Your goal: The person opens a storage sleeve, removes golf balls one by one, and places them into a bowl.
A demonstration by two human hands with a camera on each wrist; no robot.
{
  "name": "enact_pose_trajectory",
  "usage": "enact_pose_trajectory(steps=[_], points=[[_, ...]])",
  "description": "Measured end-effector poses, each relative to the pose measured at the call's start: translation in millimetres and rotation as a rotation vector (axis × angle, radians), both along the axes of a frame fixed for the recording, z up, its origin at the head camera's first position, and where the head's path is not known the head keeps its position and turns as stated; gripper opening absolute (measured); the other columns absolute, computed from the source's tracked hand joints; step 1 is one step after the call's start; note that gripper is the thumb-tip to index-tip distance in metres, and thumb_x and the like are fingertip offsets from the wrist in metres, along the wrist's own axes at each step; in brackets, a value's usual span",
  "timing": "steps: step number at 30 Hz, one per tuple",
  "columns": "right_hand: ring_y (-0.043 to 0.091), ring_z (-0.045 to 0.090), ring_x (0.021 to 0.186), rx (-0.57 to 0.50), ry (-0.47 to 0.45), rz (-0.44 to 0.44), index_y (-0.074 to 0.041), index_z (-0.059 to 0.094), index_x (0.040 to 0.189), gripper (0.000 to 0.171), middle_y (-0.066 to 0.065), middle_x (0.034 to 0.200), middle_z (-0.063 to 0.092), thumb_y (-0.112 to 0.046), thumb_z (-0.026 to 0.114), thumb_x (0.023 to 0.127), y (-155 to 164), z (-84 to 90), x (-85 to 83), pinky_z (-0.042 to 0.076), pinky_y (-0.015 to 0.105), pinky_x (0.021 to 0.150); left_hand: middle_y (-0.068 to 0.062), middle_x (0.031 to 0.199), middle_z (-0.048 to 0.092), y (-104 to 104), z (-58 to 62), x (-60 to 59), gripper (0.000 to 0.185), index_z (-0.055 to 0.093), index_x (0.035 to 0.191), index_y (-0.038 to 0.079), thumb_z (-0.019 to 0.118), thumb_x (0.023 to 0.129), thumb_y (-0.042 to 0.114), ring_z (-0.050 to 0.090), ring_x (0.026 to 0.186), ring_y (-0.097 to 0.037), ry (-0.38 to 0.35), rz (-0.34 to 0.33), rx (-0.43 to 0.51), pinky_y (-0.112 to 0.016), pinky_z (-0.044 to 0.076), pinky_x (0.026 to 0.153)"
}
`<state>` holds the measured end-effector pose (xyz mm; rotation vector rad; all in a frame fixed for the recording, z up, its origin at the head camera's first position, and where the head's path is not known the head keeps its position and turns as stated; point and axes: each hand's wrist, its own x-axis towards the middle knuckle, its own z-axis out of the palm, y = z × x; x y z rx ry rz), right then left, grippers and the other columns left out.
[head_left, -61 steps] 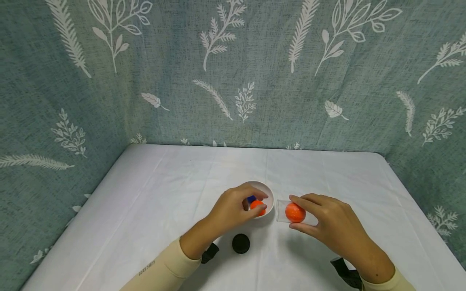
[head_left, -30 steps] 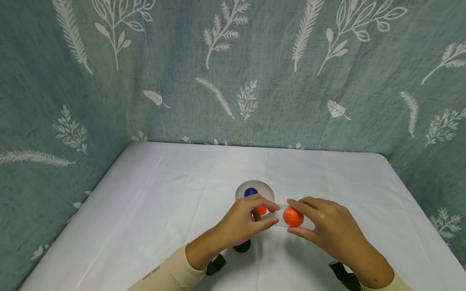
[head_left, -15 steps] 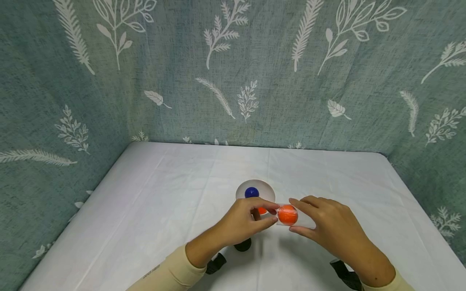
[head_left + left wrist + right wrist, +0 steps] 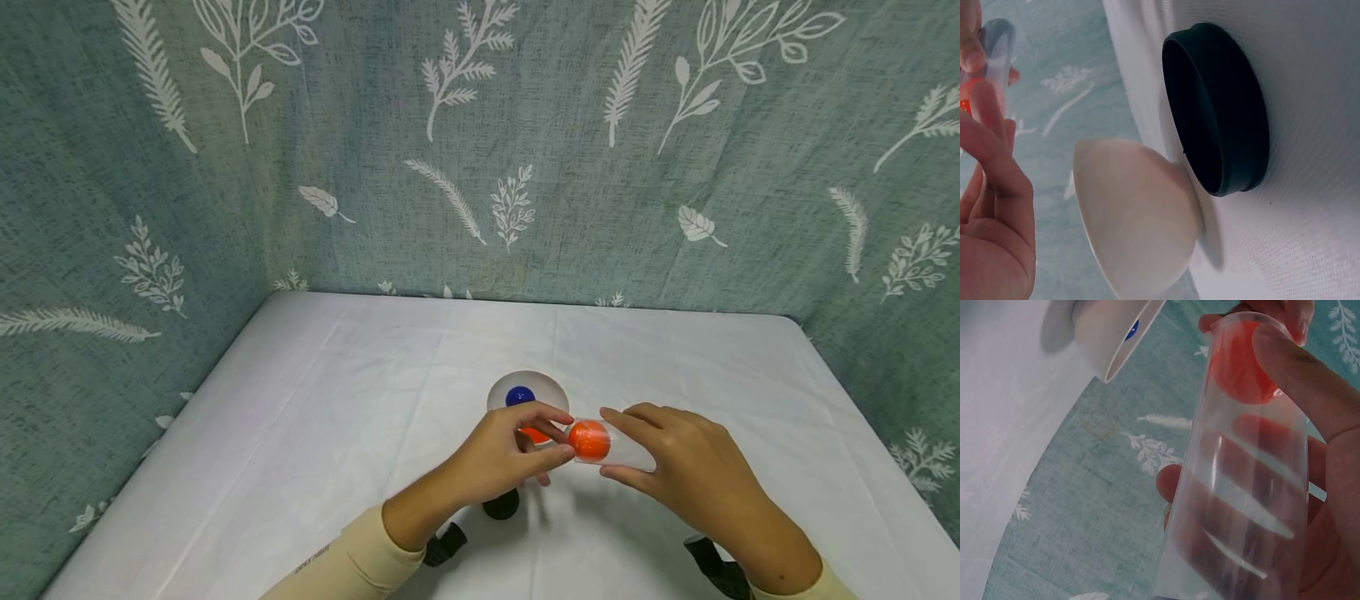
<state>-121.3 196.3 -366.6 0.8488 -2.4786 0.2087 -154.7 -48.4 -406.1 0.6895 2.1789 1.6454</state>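
- The right hand [image 4: 690,467] grips a clear plastic cup [image 4: 615,446] lying on its side above the table [image 4: 315,417], fingers over the top of it and thumb beneath, with the cup's mouth turned toward the left hand.
- In the right wrist view the cup [image 4: 1247,481] runs lengthwise through the curled fingers [image 4: 1300,362], and an orange ball [image 4: 1238,362] shows at its open end.
- The left hand [image 4: 510,458] pinches that orange ball [image 4: 588,440] between thumb and forefinger right at the cup's mouth; whether the ball sits inside the rim or just against it is hard to make out from the head view.
- In the left wrist view only part of the left hand [image 4: 991,206] shows, its fingers [image 4: 988,106] raised toward the cup's rim [image 4: 997,44].
- A white bowl [image 4: 551,392] stands on the table just behind the left hand, holding a blue ball [image 4: 519,396] and a second orange ball [image 4: 534,434], which is partly hidden by the fingers.
- A black lid [image 4: 501,505] lies on the table under the left wrist; the left wrist view shows the lid [image 4: 1216,106] open side up, just beside the bowl [image 4: 1135,212].
- A white cloth covers the table, and a teal curtain [image 4: 480,150] printed with white leaves hangs behind and on both sides.
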Motion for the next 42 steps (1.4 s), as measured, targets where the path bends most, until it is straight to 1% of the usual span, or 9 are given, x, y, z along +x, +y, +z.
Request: enact_pose_trajectory(steps=[6, 11, 15, 20, 24, 30, 36, 39, 42], points=[[0.016, 0.07, 0.074, 0.001, 0.0, -0.003, -0.021, 0.075, 0.117, 0.065, -0.002, 0.096, 0.074, -0.046, 0.092, 0.06, 0.6, 0.0, 1.2, 0.057, 0.031, 0.06, 0.004, 0.11, 0.072, 0.1, -0.1, -0.4, 0.039, 0.063, 0.127, 0.025, 0.076, 0.09, 0.032, 0.073, 0.067, -0.024, -0.034, -0.014, 0.012, -0.038, 0.057, 0.053], [0.016, 0.069, 0.073, 0.003, 0.012, 0.003, -0.022, 0.076, 0.116, 0.065, -0.002, 0.095, 0.074, -0.046, 0.093, 0.058, 0.6, 0.3, 1.7, 0.057, 0.032, 0.059, 0.002, 0.109, 0.073, -0.2, 2.0, 0.2, 0.037, 0.064, 0.125, 0.025, 0.076, 0.09, 0.029, 0.073, 0.071, -0.033, -0.055, -0.012, 0.014, -0.046, 0.058, 0.056], [0.015, 0.069, 0.072, 0.009, 0.015, 0.009, -0.021, 0.076, 0.115, 0.065, -0.002, 0.093, 0.074, -0.046, 0.093, 0.057, 0.1, 1.1, 1.9, 0.056, 0.031, 0.059, 0.002, 0.108, 0.073, -0.6, 3.3, 0.3, 0.034, 0.065, 0.122, 0.025, 0.077, 0.09, 0.027, 0.073, 0.072, -0.034, -0.073, -0.012, 0.009, -0.051, 0.058, 0.059], [0.014, 0.068, 0.071, 0.019, 0.008, 0.019, -0.022, 0.076, 0.115, 0.066, -0.003, 0.092, 0.074, -0.046, 0.093, 0.056, 0.4, 1.7, 2.9, 0.056, 0.03, 0.059, 0.001, 0.107, 0.073, -0.9, 1.1, -1.2, 0.032, 0.066, 0.12, 0.024, 0.077, 0.09, 0.025, 0.072, 0.073, -0.036, -0.076, -0.022, 0.003, -0.047, 0.058, 0.058], [0.014, 0.068, 0.072, 0.026, 0.003, 0.022, -0.022, 0.076, 0.116, 0.067, -0.002, 0.093, 0.074, -0.047, 0.093, 0.056, 0.3, 2.8, 3.1, 0.057, 0.03, 0.06, 0.002, 0.107, 0.073, -2.3, -1.2, -3.1, 0.032, 0.065, 0.12, 0.024, 0.076, 0.091, 0.024, 0.072, 0.073, -0.037, -0.06, -0.04, 0.001, -0.044, 0.058, 0.058], [0.016, 0.069, 0.074, 0.025, -0.003, 0.007, -0.022, 0.076, 0.117, 0.067, -0.001, 0.094, 0.075, -0.046, 0.093, 0.057, 0.5, 4.6, 3.3, 0.058, 0.032, 0.061, 0.001, 0.109, 0.072, -3.8, -2.5, -4.5, 0.032, 0.064, 0.125, 0.023, 0.071, 0.094, 0.025, 0.073, 0.071, -0.032, -0.026, -0.067, 0.008, -0.042, 0.058, 0.055], [0.015, 0.069, 0.075, 0.008, 0.013, 0.037, -0.023, 0.075, 0.118, 0.067, -0.001, 0.095, 0.074, -0.047, 0.092, 0.058, 0.9, 3.6, 3.2, 0.058, 0.032, 0.061, 0.0, 0.108, 0.071, -2.9, -0.8, -4.0, 0.03, 0.062, 0.123, 0.023, 0.072, 0.094, 0.028, 0.073, 0.069, -0.025, -0.083, -0.062, 0.01, -0.039, 0.057, 0.056], [0.015, 0.07, 0.076, -0.006, 0.021, 0.052, -0.023, 0.075, 0.119, 0.064, -0.001, 0.095, 0.075, -0.052, 0.089, 0.063, 1.7, 3.0, 3.3, 0.058, 0.032, 0.062, -0.001, 0.108, 0.071, -3.5, -0.4, -4.5, 0.03, 0.061, 0.123, 0.022, 0.071, 0.095, 0.026, 0.073, 0.069, -0.025, -0.101, -0.072, 0.018, -0.041, 0.057, 0.057], [0.017, 0.07, 0.076, -0.01, 0.024, 0.056, -0.022, 0.075, 0.118, 0.061, 0.0, 0.095, 0.075, -0.057, 0.085, 0.069, 2.1, 2.8, 3.2, 0.059, 0.033, 0.062, -0.001, 0.109, 0.071, -4.3, -0.3, -4.7, 0.031, 0.06, 0.124, 0.022, 0.071, 0.095, 0.026, 0.073, 0.07, -0.025, -0.108, -0.082, 0.02, -0.039, 0.057, 0.056]])
